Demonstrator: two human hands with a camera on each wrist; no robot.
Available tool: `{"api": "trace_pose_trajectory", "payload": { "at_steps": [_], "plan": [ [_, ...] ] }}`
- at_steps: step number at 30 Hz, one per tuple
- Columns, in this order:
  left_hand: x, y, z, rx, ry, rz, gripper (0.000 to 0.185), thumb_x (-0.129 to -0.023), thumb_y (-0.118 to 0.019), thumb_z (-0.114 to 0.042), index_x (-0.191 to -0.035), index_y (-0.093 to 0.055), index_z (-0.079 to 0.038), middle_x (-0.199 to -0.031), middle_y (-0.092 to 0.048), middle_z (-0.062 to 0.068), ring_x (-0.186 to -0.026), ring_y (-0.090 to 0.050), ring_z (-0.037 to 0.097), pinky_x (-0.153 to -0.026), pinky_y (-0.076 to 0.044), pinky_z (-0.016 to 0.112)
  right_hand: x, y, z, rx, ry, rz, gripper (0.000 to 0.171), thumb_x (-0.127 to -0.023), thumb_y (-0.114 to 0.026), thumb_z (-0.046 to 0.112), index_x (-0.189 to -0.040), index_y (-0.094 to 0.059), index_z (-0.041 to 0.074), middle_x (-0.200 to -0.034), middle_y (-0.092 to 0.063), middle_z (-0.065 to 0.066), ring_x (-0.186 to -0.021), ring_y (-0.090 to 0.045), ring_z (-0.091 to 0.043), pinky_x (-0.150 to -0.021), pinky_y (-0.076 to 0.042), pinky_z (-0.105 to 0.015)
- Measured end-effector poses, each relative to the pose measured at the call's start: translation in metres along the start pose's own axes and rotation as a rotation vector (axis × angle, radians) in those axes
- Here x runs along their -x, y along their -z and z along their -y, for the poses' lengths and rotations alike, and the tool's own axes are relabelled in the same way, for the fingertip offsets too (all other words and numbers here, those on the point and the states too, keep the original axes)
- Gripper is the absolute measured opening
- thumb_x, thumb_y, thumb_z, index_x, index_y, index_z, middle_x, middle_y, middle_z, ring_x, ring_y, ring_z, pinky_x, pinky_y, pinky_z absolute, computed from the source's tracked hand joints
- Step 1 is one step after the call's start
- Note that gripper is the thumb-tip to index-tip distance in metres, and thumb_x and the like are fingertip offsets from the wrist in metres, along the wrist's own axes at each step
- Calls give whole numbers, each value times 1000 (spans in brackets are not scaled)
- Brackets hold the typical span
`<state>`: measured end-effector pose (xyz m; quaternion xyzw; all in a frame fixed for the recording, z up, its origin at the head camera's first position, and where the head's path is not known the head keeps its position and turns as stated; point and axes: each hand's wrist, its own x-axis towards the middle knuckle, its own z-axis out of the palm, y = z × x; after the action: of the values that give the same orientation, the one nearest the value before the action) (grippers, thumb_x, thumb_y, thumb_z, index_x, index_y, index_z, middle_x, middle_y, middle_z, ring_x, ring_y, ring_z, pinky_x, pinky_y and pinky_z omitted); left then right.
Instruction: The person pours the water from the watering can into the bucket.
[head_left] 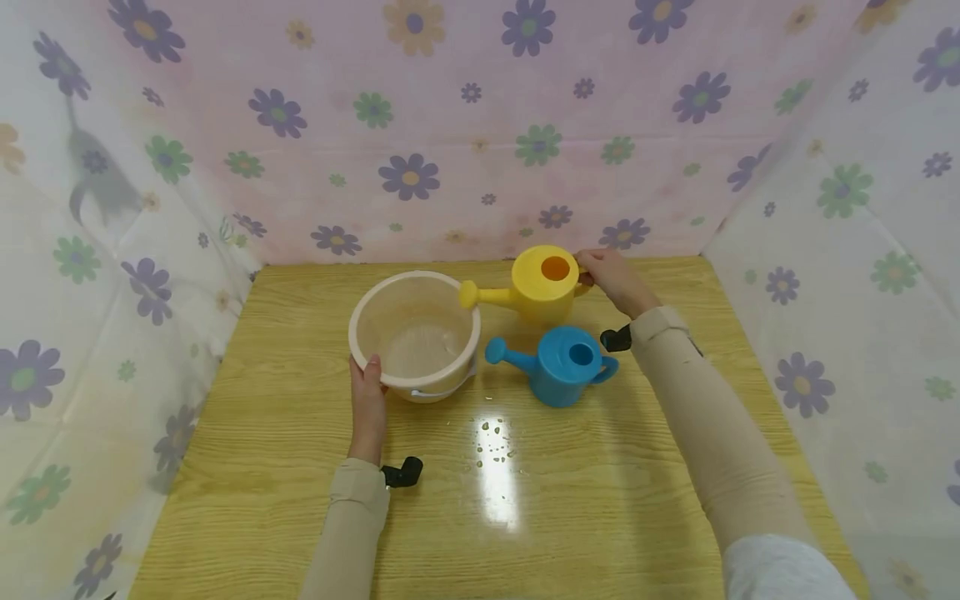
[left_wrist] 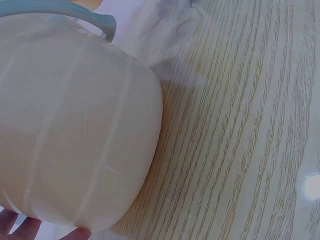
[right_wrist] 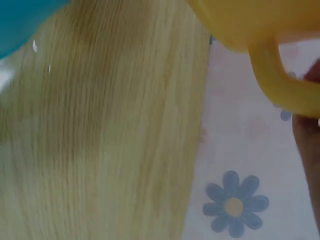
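A pale pink translucent bucket (head_left: 414,333) stands on the wooden table (head_left: 480,500). My left hand (head_left: 367,392) grips its near rim, thumb over the edge; in the left wrist view the bucket wall (left_wrist: 70,125) fills the frame with my fingertips (left_wrist: 30,227) at the bottom. A yellow watering can (head_left: 542,285) sits behind and right of the bucket, its spout tip over the bucket's rim. My right hand (head_left: 611,275) holds its handle (right_wrist: 280,85). A blue watering can (head_left: 561,363) stands in front of the yellow one, untouched.
Flowered cloth walls (head_left: 450,125) close in the table at the back and both sides. A bright glare patch with small specks (head_left: 495,450) lies on the tabletop in front of the blue can.
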<state>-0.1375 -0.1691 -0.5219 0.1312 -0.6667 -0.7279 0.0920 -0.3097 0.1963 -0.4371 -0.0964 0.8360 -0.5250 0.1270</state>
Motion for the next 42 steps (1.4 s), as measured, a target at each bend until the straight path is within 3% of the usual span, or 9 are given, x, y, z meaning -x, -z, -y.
{"api": "trace_pose_trajectory", "payload": {
  "at_steps": [5,9,12,16,24,32,37,42],
  "plan": [
    [-2,2,0,-14,-3,-20,63,-89,-40,-52,-142,-16,-26,-138,-31,10,-120,-36,29,-94,-29,46,-1,-10,-3,-320,69,-64,35,-95,-41,29,-89,-59,-1,-85,-55,-13,-76,-50,-24,-72,-44,-36],
    [-4,4,1,-7,-21,-22,63,-88,-40,-52,-141,-16,-27,-137,-32,11,-119,-37,31,-93,-30,46,2,-8,-2,-488,92,-80,30,-95,-41,25,-81,-54,2,-66,-36,-13,-66,-35,-28,-69,-34,-38],
    [-5,5,0,-1,-29,-24,62,-89,-40,-51,-141,-17,-26,-136,-33,12,-117,-38,32,-92,-31,46,2,2,-4,-486,47,-64,31,-93,-44,34,-82,-51,6,-68,-25,-13,-68,-24,-29,-71,-21,-42],
    [-7,9,-1,-4,-33,-32,60,-91,-38,-48,-142,-16,-25,-136,-33,12,-117,-38,33,-92,-31,46,3,17,-10,-470,-23,30,34,-91,-40,43,-87,-48,10,-72,-24,-11,-70,-22,-27,-74,-17,-41],
    [3,15,9,-22,27,2,56,-92,-37,-46,-141,-16,-29,-134,-34,13,-116,-38,33,-94,-31,46,19,38,-45,-337,-41,261,43,-96,-29,38,-85,-33,-3,-77,-21,-18,-78,-23,-33,-72,-17,-43],
    [2,15,12,-21,-7,31,58,-89,-39,-50,-140,-17,-32,-133,-35,16,-117,-38,35,-92,-31,49,9,40,-80,-393,-37,414,37,-98,-29,30,-90,-36,-5,-81,-26,-17,-86,-27,-37,-80,-23,-49],
    [-1,14,9,-20,0,49,56,-91,-40,-46,-140,-18,-31,-133,-35,16,-115,-38,36,-92,-31,49,2,39,-91,-370,-66,484,38,-97,-32,32,-95,-35,-6,-83,-30,-16,-92,-33,-35,-92,-22,-62],
    [-5,11,5,-35,-4,57,58,-90,-41,-48,-140,-17,-32,-135,-33,12,-116,-39,36,-91,-32,50,-6,41,-95,-350,-88,522,37,-97,-33,31,-107,-41,-3,-87,-39,-15,-101,-36,-40,-94,-20,-63]
  ]
}}
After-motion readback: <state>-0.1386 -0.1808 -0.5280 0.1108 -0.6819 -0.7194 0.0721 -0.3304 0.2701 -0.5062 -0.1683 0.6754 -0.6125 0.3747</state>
